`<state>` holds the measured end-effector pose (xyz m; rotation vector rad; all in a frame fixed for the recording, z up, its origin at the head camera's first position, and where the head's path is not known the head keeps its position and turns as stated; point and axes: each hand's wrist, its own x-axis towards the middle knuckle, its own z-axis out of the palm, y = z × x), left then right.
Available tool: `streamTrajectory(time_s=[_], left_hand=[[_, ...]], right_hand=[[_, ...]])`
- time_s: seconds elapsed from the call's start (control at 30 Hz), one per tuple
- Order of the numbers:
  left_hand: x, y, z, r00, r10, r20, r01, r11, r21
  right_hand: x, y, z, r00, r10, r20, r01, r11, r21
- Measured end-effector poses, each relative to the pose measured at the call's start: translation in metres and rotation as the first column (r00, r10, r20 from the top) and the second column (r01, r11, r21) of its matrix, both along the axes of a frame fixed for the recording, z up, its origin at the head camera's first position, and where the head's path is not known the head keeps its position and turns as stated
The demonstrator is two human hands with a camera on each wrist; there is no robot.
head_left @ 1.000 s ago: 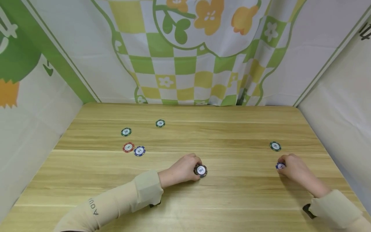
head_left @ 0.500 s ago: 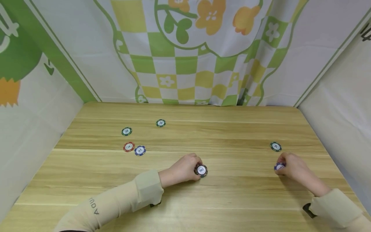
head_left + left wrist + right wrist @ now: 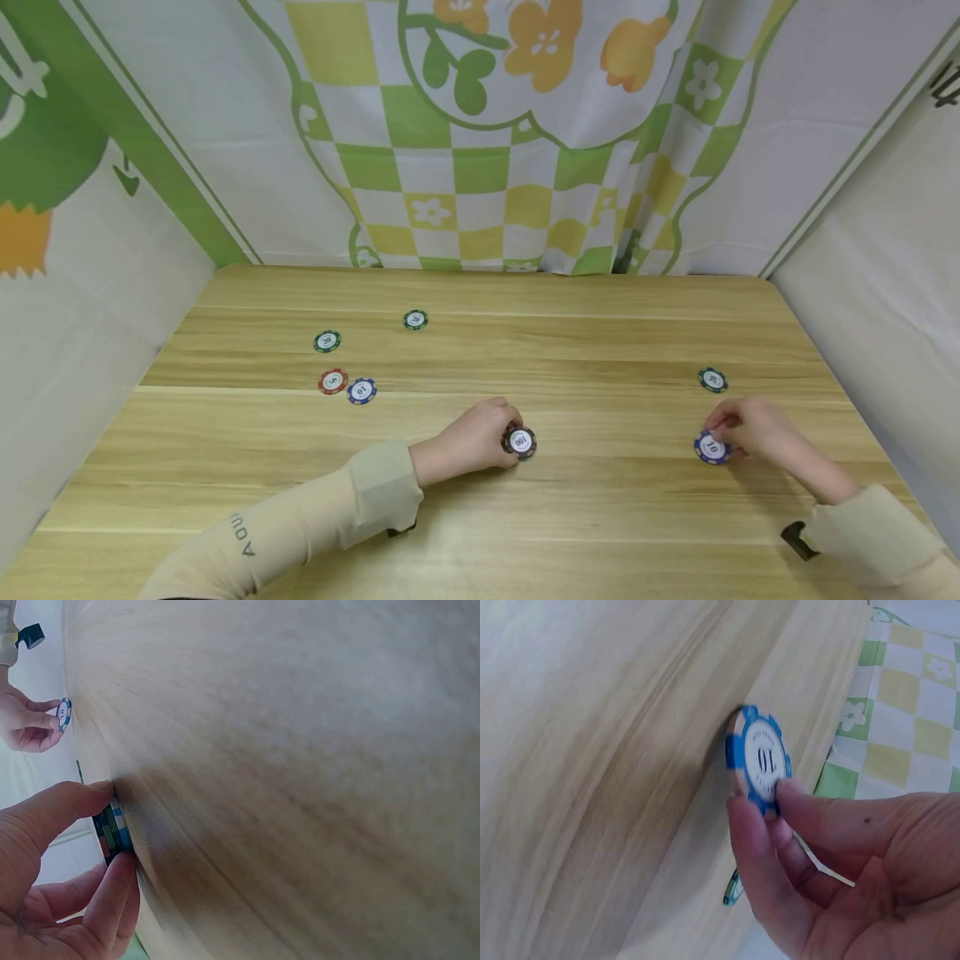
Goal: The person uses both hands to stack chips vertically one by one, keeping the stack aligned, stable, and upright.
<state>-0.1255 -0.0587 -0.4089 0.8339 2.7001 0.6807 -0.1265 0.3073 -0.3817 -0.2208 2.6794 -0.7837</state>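
Observation:
My left hand (image 3: 480, 435) pinches a short stack of poker chips (image 3: 521, 442) at the middle of the table, thumb and fingers at opposite edges. A black 100 chip tops it; in the left wrist view the stack's edge (image 3: 112, 831) shows dark, green and blue layers, low against the wood. At the right, my right hand (image 3: 759, 432) holds a blue 10 poker chip (image 3: 712, 447) between thumb and fingers. The right wrist view has that blue chip (image 3: 759, 759) tilted, its numbered face showing, gripped by its near edge. Behind this hand lies a green poker chip (image 3: 712, 380).
On the left of the wooden table (image 3: 585, 333) lie two green 20 chips, one farther left (image 3: 327, 341) and one farther back (image 3: 416, 319). A red 5 chip (image 3: 333, 381) lies beside a blue 10 chip (image 3: 362, 391). A checkered curtain (image 3: 480, 200) hangs behind the far edge.
My right hand has drawn the blue chip slightly left and nearer, turning its face into fuller view. The left hand and its stack have stayed in place.

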Motion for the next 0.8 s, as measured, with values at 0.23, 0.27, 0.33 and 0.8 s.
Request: streamTrajectory(time_s=[0.23, 0.27, 0.33, 0.8], left_hand=[[0.000, 0.000, 0.000, 1.000, 0.003, 0.006, -0.003, 1.000, -0.001], [0.000, 0.000, 0.000, 1.000, 0.003, 0.007, -0.003, 1.000, -0.001], [0.000, 0.000, 0.000, 1.000, 0.005, 0.009, -0.005, 1.000, 0.000], [0.001, 0.000, 0.000, 1.000, 0.010, 0.018, -0.010, 1.000, 0.004]], right_hand=[[-0.002, -0.003, -0.002, 0.995, 0.004, 0.102, 0.007, 0.994, -0.105], [-0.002, -0.004, -0.002, 0.993, 0.006, 0.114, 0.008, 0.993, -0.117], [-0.002, -0.005, -0.003, 0.990, 0.008, 0.138, 0.012, 0.989, -0.145], [-0.004, -0.021, -0.008, 0.966, 0.043, 0.254, 0.054, 0.930, -0.365]])
